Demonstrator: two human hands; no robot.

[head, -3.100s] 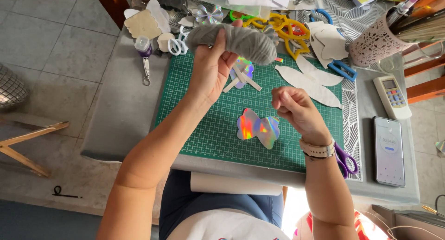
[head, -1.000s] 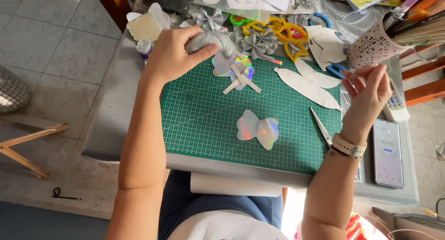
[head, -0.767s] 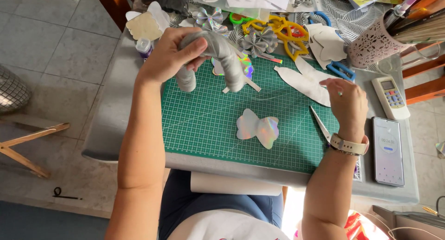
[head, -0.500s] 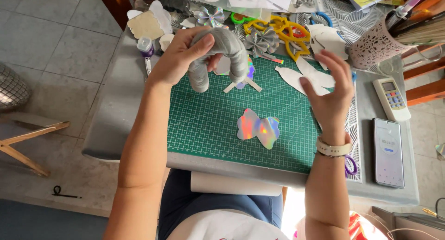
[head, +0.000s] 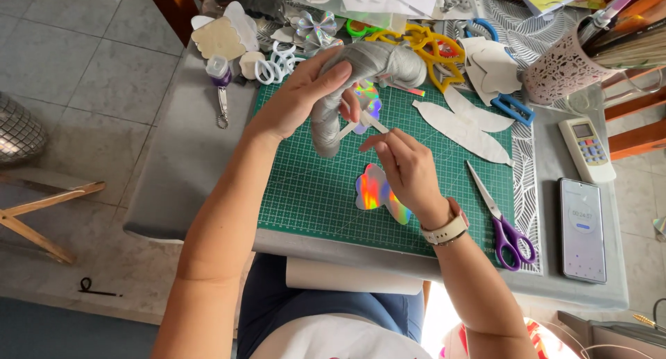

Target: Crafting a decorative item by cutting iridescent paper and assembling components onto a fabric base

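Two hands work above a grey table (head: pixel 173 172) bearing a green cutting mat (head: pixel 305 192). The left hand (head: pixel 298 99) is wrapped around a bent grey padded tube (head: pixel 361 71) held over the mat's far edge; the right hand (head: pixel 406 168) pinches a thin white strip (head: pixel 371 121) beside it, above a holographic butterfly cutout (head: pixel 378 192).

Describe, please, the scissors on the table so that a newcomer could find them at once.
Start at the green cutting mat on the grey table. At its right edge, beside the dark phone, lie the scissors, untouched. Their purple handles and closed metal blades set them apart.
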